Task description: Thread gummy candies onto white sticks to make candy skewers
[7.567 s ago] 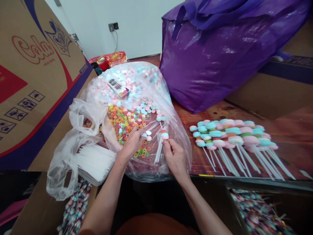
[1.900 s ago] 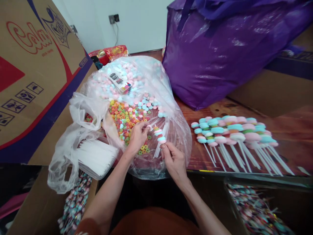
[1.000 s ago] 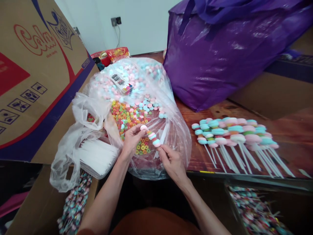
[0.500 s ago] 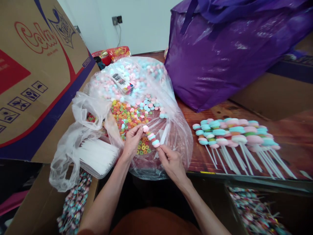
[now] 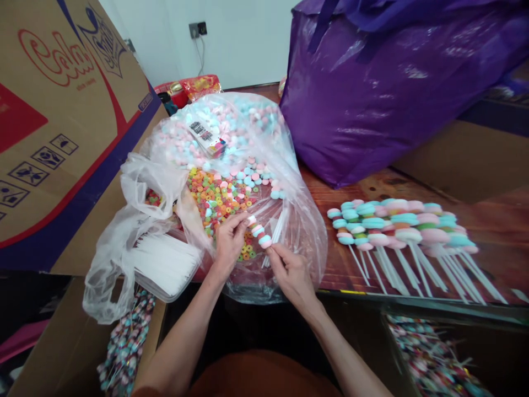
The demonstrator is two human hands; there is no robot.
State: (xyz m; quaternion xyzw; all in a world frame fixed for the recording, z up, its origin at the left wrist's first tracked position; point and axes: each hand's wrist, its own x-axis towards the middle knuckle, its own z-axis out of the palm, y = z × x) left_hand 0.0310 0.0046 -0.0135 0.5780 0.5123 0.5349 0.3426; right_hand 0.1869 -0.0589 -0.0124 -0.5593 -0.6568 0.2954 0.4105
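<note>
A candy skewer of pink, white and blue marshmallows with gummy rings between them is held at a slant over the plastic bag. My left hand is closed at its upper end, thumb and fingers pinching the top marshmallow. Just under the lowest marshmallow, my right hand pinches the lower end; the stick itself is mostly hidden by the fingers. Loose gummy rings and pink and blue marshmallows lie beyond my hands on the clear plastic bag. Several white sticks lie there too.
Finished-looking candy skewers lie in a row at right. A tub of white sticks stands left. A cardboard box and purple bag flank the table. Boxes below hold wrapped candies and more skewers.
My left hand has moved slightly right and down, bringing the top marshmallow close against the others on the skewer. My right hand has barely moved.
</note>
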